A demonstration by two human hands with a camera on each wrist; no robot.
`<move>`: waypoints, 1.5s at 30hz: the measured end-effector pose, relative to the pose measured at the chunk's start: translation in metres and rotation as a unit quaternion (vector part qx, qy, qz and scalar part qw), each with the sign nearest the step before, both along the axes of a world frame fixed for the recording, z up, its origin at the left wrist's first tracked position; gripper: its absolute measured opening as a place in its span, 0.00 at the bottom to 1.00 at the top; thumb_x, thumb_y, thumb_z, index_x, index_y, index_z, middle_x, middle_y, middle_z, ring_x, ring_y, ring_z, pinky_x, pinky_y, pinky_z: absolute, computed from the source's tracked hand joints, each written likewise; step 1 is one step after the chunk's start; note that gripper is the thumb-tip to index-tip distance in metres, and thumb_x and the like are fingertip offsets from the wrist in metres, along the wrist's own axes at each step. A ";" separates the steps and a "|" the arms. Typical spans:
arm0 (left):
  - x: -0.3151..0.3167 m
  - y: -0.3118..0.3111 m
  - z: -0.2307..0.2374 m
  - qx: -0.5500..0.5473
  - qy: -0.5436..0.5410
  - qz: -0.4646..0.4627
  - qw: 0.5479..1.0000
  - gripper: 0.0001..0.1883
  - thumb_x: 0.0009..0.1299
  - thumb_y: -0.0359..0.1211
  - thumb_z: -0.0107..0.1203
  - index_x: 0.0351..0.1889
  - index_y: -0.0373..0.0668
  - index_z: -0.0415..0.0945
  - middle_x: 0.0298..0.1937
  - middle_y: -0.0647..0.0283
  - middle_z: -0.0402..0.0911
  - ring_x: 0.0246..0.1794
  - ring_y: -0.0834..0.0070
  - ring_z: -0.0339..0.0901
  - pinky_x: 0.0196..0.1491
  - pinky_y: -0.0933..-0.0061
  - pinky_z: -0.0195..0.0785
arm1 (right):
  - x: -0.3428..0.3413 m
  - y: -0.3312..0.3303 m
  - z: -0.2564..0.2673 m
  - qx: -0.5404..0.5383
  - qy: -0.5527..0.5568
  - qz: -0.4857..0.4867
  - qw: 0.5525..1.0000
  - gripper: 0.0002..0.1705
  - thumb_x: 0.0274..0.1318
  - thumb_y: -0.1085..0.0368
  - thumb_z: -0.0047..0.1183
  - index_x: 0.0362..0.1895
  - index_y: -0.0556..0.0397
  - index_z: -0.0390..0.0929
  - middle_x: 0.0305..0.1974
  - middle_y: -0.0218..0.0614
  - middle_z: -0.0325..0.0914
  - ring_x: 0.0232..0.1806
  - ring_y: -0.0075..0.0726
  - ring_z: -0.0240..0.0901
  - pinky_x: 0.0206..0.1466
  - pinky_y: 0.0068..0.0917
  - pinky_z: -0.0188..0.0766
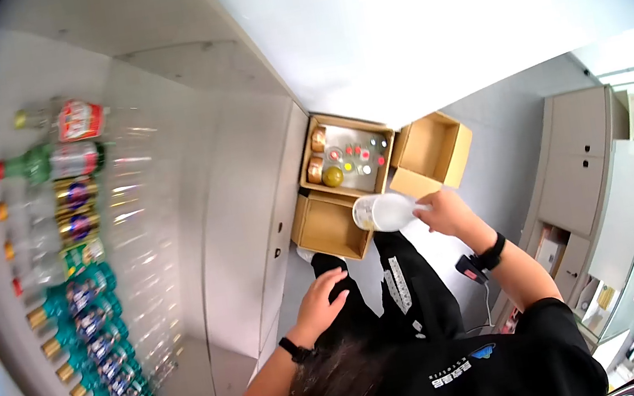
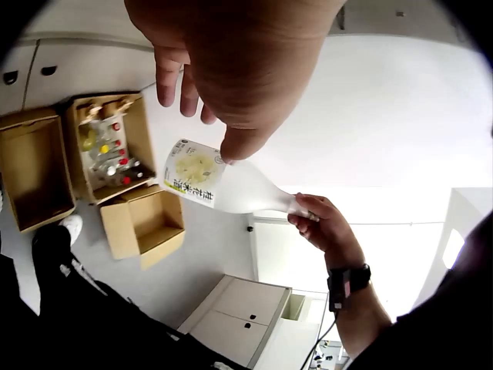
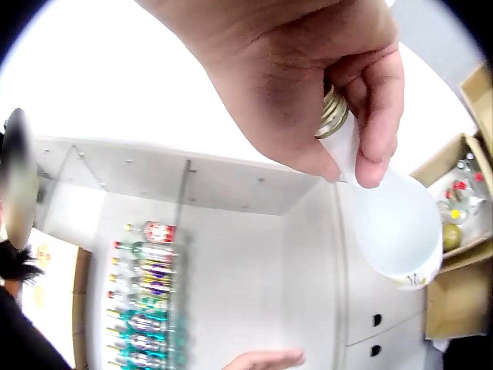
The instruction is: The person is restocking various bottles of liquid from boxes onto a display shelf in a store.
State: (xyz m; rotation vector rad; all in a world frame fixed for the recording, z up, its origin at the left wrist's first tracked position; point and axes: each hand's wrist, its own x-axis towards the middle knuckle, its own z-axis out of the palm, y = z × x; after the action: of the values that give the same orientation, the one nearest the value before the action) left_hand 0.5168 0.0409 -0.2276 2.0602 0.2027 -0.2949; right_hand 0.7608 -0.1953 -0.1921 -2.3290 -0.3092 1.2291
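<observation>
My right hand point(image 1: 445, 213) grips a frosted white bottle point(image 1: 392, 212) by its neck and holds it tilted above the boxes on the floor. In the left wrist view the bottle's label point(image 2: 192, 173) shows pale yellow flowers and dark characters. A gold screw cap point(image 3: 333, 112) peeks out between the fingers and thumb in the right wrist view. My left hand point(image 1: 322, 303) hovers in front of my body, holding nothing, its fingers relaxed. From the left wrist its thumb overlaps the label, while the head view shows hand and bottle apart.
An open carton point(image 1: 344, 129) on the floor holds several bottles with coloured caps. Two more open cartons, one nearer point(image 1: 332, 227) and one to the right point(image 1: 431, 145), stand beside it. Left is a shelf point(image 1: 186, 368) with a row of bottles point(image 1: 95, 316); cabinets point(image 1: 568, 158) stand right.
</observation>
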 end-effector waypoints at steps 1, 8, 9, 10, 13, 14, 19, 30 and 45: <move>0.010 0.002 0.016 0.016 -0.012 -0.010 1.000 0.30 0.62 0.37 0.61 0.62 0.44 0.64 0.65 0.55 0.65 0.65 0.57 0.62 0.65 0.62 0.57 | 0.000 0.003 0.036 0.029 -0.013 0.028 0.999 0.19 0.52 0.54 0.55 0.43 0.54 0.81 0.18 0.42 0.78 0.25 0.43 0.79 0.38 0.36 0.75; 0.035 0.022 0.051 -0.265 -0.036 0.066 0.961 0.56 0.55 0.35 0.70 0.73 0.51 0.37 0.70 0.60 0.52 0.69 0.65 0.53 0.67 0.59 0.57 | -0.027 0.040 0.240 0.110 -0.127 0.191 0.967 0.18 0.52 0.54 0.55 0.44 0.49 0.82 0.24 0.49 0.78 0.30 0.53 0.76 0.37 0.40 0.73; 0.034 0.025 0.075 -0.360 -0.014 0.088 0.929 0.54 0.55 0.34 0.70 0.73 0.52 0.38 0.69 0.61 0.54 0.68 0.65 0.55 0.63 0.59 0.63 | -0.031 0.044 0.259 0.123 -0.146 0.203 0.960 0.18 0.52 0.53 0.55 0.44 0.49 0.82 0.23 0.48 0.78 0.30 0.53 0.76 0.37 0.40 0.73; 0.033 0.029 0.101 -0.453 0.010 0.106 0.885 0.53 0.56 0.34 0.69 0.72 0.53 0.40 0.67 0.61 0.55 0.67 0.66 0.58 0.59 0.59 0.68 | -0.035 0.048 0.273 0.135 -0.163 0.214 0.954 0.19 0.52 0.53 0.55 0.43 0.50 0.81 0.23 0.48 0.78 0.30 0.53 0.76 0.37 0.41 0.73; 0.022 0.049 0.127 -0.472 0.043 0.097 0.875 0.50 0.58 0.37 0.68 0.72 0.55 0.42 0.66 0.63 0.58 0.64 0.66 0.63 0.53 0.58 0.73 | -0.045 0.063 0.295 0.185 -0.198 0.243 0.931 0.18 0.51 0.53 0.57 0.41 0.52 0.82 0.21 0.48 0.76 0.26 0.50 0.76 0.35 0.36 0.73; 0.018 0.051 0.133 -0.475 0.037 0.104 0.873 0.50 0.58 0.37 0.68 0.72 0.55 0.42 0.66 0.63 0.58 0.64 0.66 0.63 0.53 0.58 0.73 | -0.048 0.069 0.304 0.184 -0.198 0.252 0.929 0.18 0.51 0.53 0.57 0.41 0.52 0.82 0.21 0.48 0.76 0.26 0.50 0.76 0.35 0.36 0.73; 0.016 0.062 0.170 -0.516 -0.014 0.107 0.850 0.44 0.63 0.45 0.61 0.71 0.56 0.42 0.67 0.63 0.57 0.60 0.64 0.67 0.49 0.62 0.77 | -0.055 0.115 0.331 0.352 -0.084 0.147 0.921 0.16 0.47 0.60 0.62 0.40 0.53 0.79 0.17 0.32 0.73 0.18 0.31 0.69 0.27 0.25 0.68; -0.002 0.084 0.217 -0.520 -0.006 0.069 0.851 0.46 0.62 0.69 0.42 0.72 0.58 0.40 0.64 0.61 0.65 0.57 0.64 0.73 0.46 0.64 0.77 | -0.074 0.187 0.269 0.579 -0.076 0.122 0.802 0.32 0.53 0.62 0.58 0.60 0.55 0.60 0.51 0.38 0.66 0.54 0.34 0.63 0.57 0.33 0.63; -0.044 0.104 0.171 -0.337 -0.127 0.291 0.887 0.35 0.71 0.42 0.52 0.71 0.52 0.45 0.67 0.60 0.55 0.61 0.64 0.65 0.46 0.60 0.77 | -0.106 0.220 0.170 0.546 -0.011 0.147 0.825 0.46 0.40 0.61 0.70 0.59 0.58 0.53 0.52 0.42 0.66 0.56 0.37 0.64 0.59 0.34 0.63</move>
State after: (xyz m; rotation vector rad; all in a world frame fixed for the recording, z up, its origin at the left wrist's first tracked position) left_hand 0.4726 0.1453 -0.0569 1.2499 0.4696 0.2545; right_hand 0.6550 0.0243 -0.0223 -1.2972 -1.0821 0.7780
